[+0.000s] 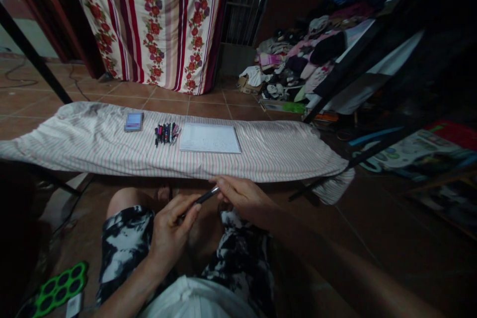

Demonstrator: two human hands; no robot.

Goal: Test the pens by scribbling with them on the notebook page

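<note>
A dark pen (206,195) with a silvery end is held between my two hands, above my lap and just short of the cloth-covered table. My left hand (172,223) grips its dark barrel between thumb and fingers. At the silvery end, my right hand (240,192) pinches it with the fingertips. A spiral notepad (210,138) lies open on the table beyond my hands, with faint marks on its page. Left of the notepad, several pens (166,133) lie side by side in a row. Part of the held pen is hidden by my left fingers.
A striped cloth (276,154) covers the narrow table. A phone-like device with a lit screen (133,121) rests at its left. Dark slanted poles flank the table. Behind hang a floral curtain (152,25) and a clothes pile (298,59). A green-rimmed object (59,288) is at lower left.
</note>
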